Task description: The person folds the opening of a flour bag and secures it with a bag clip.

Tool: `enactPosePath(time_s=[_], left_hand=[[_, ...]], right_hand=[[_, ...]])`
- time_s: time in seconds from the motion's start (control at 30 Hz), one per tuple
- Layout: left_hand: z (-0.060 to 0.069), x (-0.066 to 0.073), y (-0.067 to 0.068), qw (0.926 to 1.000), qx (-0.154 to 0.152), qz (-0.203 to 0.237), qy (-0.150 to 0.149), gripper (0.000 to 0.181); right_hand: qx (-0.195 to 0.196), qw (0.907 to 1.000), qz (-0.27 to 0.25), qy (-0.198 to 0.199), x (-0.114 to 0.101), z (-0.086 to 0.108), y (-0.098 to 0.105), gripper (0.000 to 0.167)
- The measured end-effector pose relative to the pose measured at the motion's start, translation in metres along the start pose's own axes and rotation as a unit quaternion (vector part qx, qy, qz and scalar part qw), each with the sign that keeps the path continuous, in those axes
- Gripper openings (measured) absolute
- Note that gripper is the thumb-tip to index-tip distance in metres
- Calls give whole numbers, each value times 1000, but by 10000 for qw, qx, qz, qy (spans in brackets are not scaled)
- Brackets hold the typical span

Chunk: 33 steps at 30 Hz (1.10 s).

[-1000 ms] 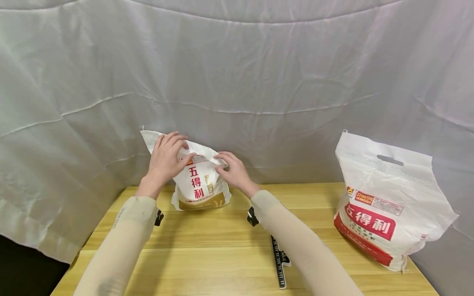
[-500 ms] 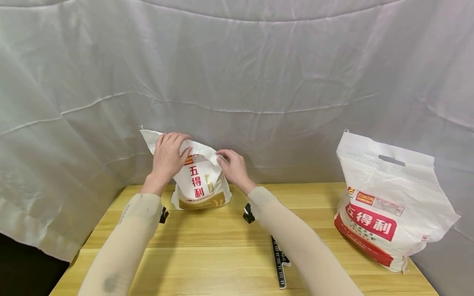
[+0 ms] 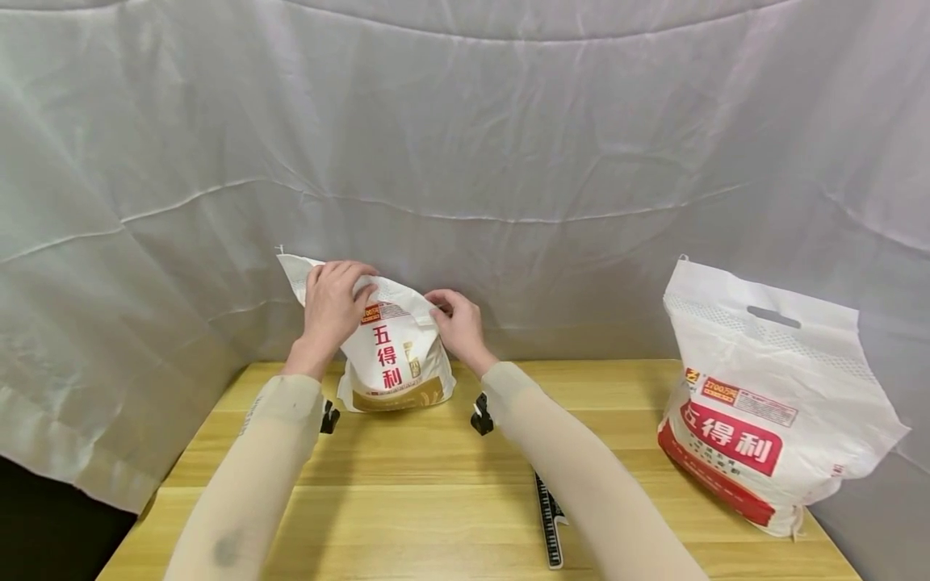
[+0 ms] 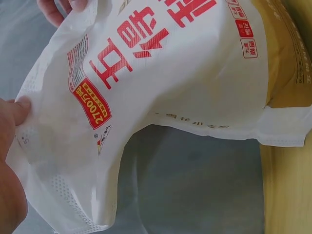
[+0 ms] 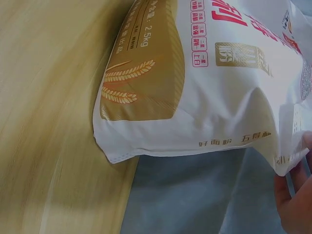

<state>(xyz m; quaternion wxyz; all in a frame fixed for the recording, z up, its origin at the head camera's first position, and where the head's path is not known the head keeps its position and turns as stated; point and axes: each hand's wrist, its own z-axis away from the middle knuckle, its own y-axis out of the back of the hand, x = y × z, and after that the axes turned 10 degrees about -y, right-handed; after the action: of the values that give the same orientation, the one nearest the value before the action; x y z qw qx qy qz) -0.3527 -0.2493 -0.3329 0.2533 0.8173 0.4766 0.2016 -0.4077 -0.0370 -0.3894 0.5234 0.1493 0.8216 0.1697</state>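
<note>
A white flour bag with red characters and a gold band stands at the back of the table, its top leaning and creased. My left hand grips its top edge left of the middle, thumb on the front face and fingers over the back. In the left wrist view that thumb presses the plastic near the perforated strip. At the bag's upper right corner, my right hand pinches the folded edge. The right wrist view shows these fingers at the corner, partly cut off by the frame.
A larger flour bag with a red label and cut-out handle stands at the table's right. A black piano-key-patterned strip lies partly under my right forearm. Grey cloth hangs close behind the wooden table.
My left hand has shifted slightly right along the bag's top, its thumb drawing up off the printed front. My right hand has risen a little at the corner. The bag's base stays put.
</note>
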Motion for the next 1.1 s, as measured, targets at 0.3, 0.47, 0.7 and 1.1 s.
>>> enactPosePath(time_s=[0.3, 0.47, 0.7, 1.1], left_hand=[[2, 1, -3, 9996, 40, 132, 238, 13], [3, 0, -3, 9994, 131, 153, 280, 12], [7, 1, -3, 9990, 271, 209, 281, 9], [6, 2, -7, 9985, 313, 321, 316, 9]], right_hand=[[32, 10000, 7, -60, 3, -1, -2, 19], [-2, 9999, -72, -99, 2, 0, -4, 18], [65, 9997, -181, -158, 2, 3, -5, 17], [110, 9998, -60, -120, 4, 4, -2, 27]])
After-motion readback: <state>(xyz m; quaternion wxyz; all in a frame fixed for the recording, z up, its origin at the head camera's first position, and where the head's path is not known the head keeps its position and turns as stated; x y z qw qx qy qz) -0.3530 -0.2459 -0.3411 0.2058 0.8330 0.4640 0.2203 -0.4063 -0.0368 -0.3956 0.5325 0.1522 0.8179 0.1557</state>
